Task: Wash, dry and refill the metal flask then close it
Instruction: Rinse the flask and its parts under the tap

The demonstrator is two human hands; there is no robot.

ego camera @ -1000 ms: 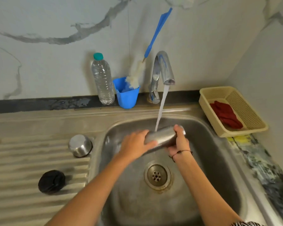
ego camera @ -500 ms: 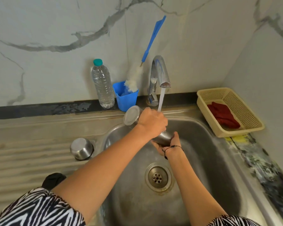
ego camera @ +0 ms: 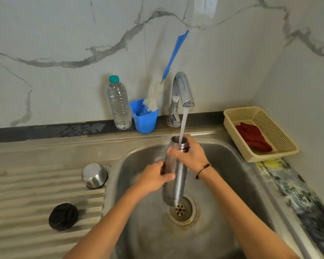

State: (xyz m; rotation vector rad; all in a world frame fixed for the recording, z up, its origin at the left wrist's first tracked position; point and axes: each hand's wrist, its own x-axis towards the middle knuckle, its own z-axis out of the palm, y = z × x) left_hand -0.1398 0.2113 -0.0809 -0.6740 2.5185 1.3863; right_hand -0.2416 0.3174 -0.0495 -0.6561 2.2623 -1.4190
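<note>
Flask first: my tall cylindrical brushed-metal flask [ego camera: 176, 176] stands close to upright over the stainless steel sink basin [ego camera: 232, 184], long axis running up and down, open threaded mouth pointing up toward the curved chrome tap [ego camera: 181, 90]. Its base hangs just above the round drain strainer [ego camera: 181, 210]. The stream of tap water [ego camera: 183, 124] falls straight into the mouth.

I hold it between both hands. My right hand [ego camera: 191, 156] wraps the neck just under the threads, fingers curled round it, a dark cord bracelet on that wrist. My left hand [ego camera: 153, 178] grips the middle of the body from the left side, thumb lying across the front. Both hands are clamped on the flask, right above left, near each other but not touching as far as I can see.

On the ribbed draining board to my left sit a domed steel cap [ego camera: 94, 175] and a round black stopper [ego camera: 63, 216], well apart from the flask. Against the back wall stand a clear plastic water bottle with a teal cap [ego camera: 119, 105] and a blue plastic cup [ego camera: 144, 116] holding a blue-handled white bottle brush [ego camera: 155, 98]. A red cloth [ego camera: 252, 137] lies in the cream plastic basket [ego camera: 281, 154] on my right.
</note>
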